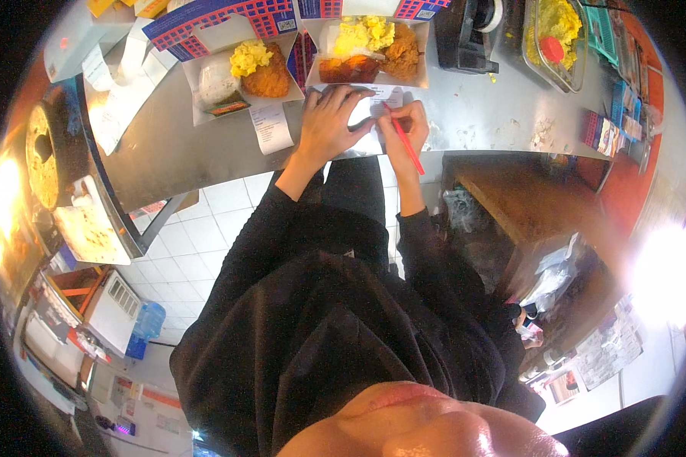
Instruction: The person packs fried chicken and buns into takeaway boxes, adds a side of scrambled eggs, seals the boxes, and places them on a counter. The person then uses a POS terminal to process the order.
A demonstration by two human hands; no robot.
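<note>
My right hand (405, 132) grips a red pen (406, 145), its tip on a printed paper slip (386, 98) at the counter's front. My left hand (332, 121) rests beside the slip, fingers spread and holding nothing; whether its fingertips touch the slip I cannot tell. Just beyond both hands sits an open food box (371, 80) with yellow scrambled egg, fried chicken and other browned pieces. Left of it stands a second open box (197, 91) with a white wrapped portion, egg, a breaded fried piece and a sachet. Another printed slip (271, 130) lies at that box's front edge.
A black tape dispenser (467, 43) stands right of the boxes, and beyond it a clear container (529, 54) of yellow food with a red object in it. White papers (117, 108) lie at the left. Below the steel counter (491, 128), a brown wooden shelf (526, 200) is at the right.
</note>
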